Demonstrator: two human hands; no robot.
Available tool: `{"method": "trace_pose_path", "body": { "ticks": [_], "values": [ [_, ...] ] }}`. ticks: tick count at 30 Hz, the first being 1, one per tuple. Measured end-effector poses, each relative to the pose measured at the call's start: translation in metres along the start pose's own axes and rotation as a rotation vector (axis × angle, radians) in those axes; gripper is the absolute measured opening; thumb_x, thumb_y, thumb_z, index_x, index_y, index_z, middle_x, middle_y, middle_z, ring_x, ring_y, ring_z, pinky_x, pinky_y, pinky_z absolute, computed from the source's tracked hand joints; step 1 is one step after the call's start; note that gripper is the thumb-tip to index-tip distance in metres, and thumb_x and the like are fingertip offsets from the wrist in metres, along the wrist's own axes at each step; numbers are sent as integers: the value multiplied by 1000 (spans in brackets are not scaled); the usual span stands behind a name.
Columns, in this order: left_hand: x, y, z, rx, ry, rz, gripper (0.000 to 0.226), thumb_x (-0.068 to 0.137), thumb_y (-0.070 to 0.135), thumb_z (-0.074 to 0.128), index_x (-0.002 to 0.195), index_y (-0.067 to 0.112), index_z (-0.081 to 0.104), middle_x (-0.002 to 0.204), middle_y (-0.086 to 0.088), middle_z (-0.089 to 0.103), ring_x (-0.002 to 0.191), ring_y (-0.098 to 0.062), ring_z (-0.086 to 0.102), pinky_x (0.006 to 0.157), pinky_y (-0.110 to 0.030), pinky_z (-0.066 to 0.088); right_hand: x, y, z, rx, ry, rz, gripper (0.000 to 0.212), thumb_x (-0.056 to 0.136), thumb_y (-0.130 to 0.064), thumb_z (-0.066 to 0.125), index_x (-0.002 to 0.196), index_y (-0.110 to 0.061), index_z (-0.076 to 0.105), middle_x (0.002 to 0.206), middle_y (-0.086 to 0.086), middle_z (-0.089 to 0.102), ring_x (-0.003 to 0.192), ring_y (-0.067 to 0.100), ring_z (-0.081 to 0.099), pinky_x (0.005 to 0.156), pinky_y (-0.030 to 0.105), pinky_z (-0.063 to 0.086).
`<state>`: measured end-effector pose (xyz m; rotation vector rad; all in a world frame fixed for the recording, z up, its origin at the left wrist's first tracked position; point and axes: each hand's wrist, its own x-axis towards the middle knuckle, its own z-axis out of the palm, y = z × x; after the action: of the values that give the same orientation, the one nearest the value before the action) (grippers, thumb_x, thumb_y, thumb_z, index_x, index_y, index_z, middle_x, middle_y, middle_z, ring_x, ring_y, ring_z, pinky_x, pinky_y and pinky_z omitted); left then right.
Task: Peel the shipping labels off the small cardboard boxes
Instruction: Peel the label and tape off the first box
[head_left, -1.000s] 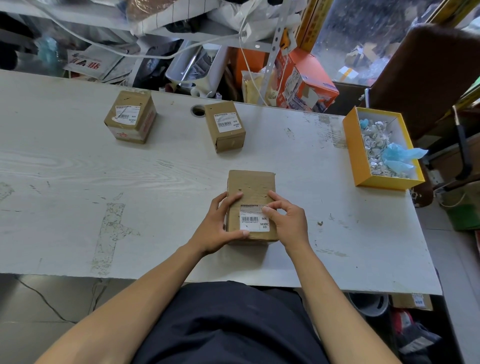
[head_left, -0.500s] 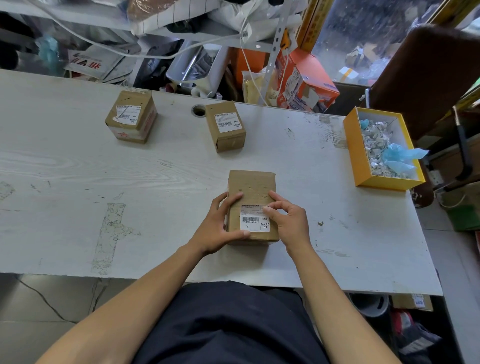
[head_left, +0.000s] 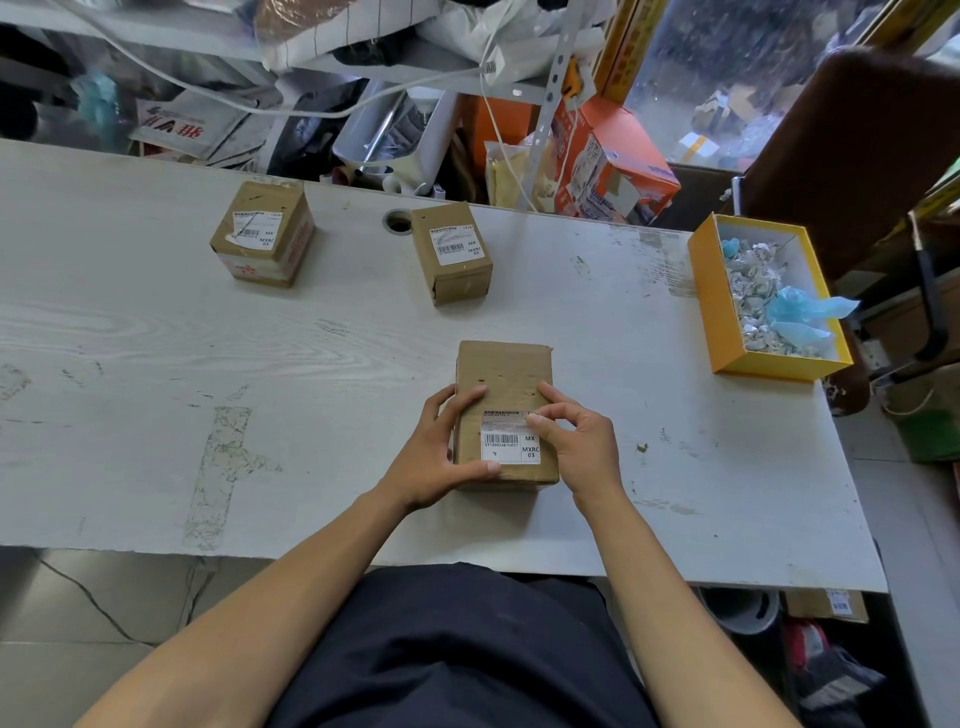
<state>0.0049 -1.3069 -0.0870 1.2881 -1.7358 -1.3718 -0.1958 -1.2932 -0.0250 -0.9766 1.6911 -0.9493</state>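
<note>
From the head view, a brown rectangular cardboard box (head_left: 503, 384) lies flat near the front edge of the worn white wooden tabletop (head_left: 156, 364), its white barcode shipping label (head_left: 506, 447) on the near half of its top face. The left hand (head_left: 436, 452) grips the box's left side, fingers curled onto the top and thumb at the label's near left corner. The right hand (head_left: 576, 441) pinches with thumb and forefinger at the label's far right corner. Two smaller brown cardboard boxes, one squat (head_left: 265, 234) and one narrow (head_left: 453, 254), stand near the back edge, both labelled. A yellow open box of crumpled paper scraps (head_left: 769, 296) sits at the right edge.
</note>
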Motion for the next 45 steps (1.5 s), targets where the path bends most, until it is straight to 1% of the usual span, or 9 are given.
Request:
{"method": "trace_pose_path", "body": {
  "ticks": [7, 11, 16, 19, 23, 34, 39, 42, 45],
  "values": [
    [0, 0, 0, 11, 1, -8, 91, 65, 57, 81, 142, 58, 32, 153, 9, 21, 137, -12, 39, 100, -45, 52, 0, -1, 1, 36, 1, 20, 15, 82, -10, 75, 69, -17, 72, 127, -16, 64, 113, 2, 58, 99, 42, 51],
    [-1, 2, 0, -4, 1, -6, 91, 64, 58, 80, 141, 59, 32, 154, 10, 21, 138, -13, 38, 96, -38, 55, 0, -2, 2, 85, 2, 36, 11, 83, -6, 74, 72, -10, 72, 128, -13, 63, 116, 6, 58, 99, 39, 51],
    [0, 1, 0, 4, 4, -3, 91, 64, 57, 80, 141, 59, 33, 154, 9, 21, 139, -12, 37, 99, -43, 54, -1, -2, 1, 108, 8, 37, 6, 84, -5, 72, 79, -2, 71, 131, -11, 62, 117, 7, 58, 81, 21, 53],
    [0, 2, -1, -2, 6, 8, 89, 64, 57, 80, 140, 60, 33, 153, 8, 22, 138, -10, 37, 96, -40, 55, -1, -2, 1, 123, 5, 38, 6, 84, -4, 72, 79, -1, 71, 130, -11, 63, 116, 6, 58, 81, 19, 53],
    [-1, 3, -1, 12, 6, 17, 89, 65, 58, 79, 140, 60, 32, 153, 9, 22, 139, -13, 37, 98, -41, 54, 0, -4, 1, 152, 5, 47, 5, 84, -1, 71, 82, 4, 70, 131, -6, 62, 115, 9, 58, 70, 11, 51],
    [-1, 0, 1, 25, 23, 18, 89, 66, 59, 78, 142, 57, 32, 151, 9, 24, 137, -8, 39, 102, -47, 51, 2, -2, 0, 125, 8, 48, 6, 83, -5, 73, 78, -2, 72, 130, -9, 63, 117, 7, 58, 79, 16, 50],
    [-1, 0, 1, 20, 23, 16, 89, 66, 58, 78, 142, 58, 32, 151, 9, 24, 137, -11, 39, 102, -47, 51, 1, -3, -1, 125, 5, 45, 6, 83, -5, 73, 81, 0, 72, 131, -9, 62, 116, 7, 57, 74, 12, 51],
    [-2, 1, 1, 13, 28, 15, 89, 66, 58, 78, 142, 58, 33, 151, 9, 25, 138, -7, 38, 103, -47, 50, 0, -6, 0, 153, -5, 50, 8, 83, -3, 72, 75, -6, 71, 130, -7, 63, 116, 8, 58, 70, 6, 48],
    [-2, 1, 1, 13, 32, 18, 89, 66, 58, 78, 142, 57, 33, 151, 9, 25, 138, -5, 36, 104, -46, 49, -1, -6, -1, 153, -8, 49, 10, 84, -4, 72, 74, -8, 71, 129, -8, 63, 117, 7, 58, 72, 8, 49]
  ]
}}
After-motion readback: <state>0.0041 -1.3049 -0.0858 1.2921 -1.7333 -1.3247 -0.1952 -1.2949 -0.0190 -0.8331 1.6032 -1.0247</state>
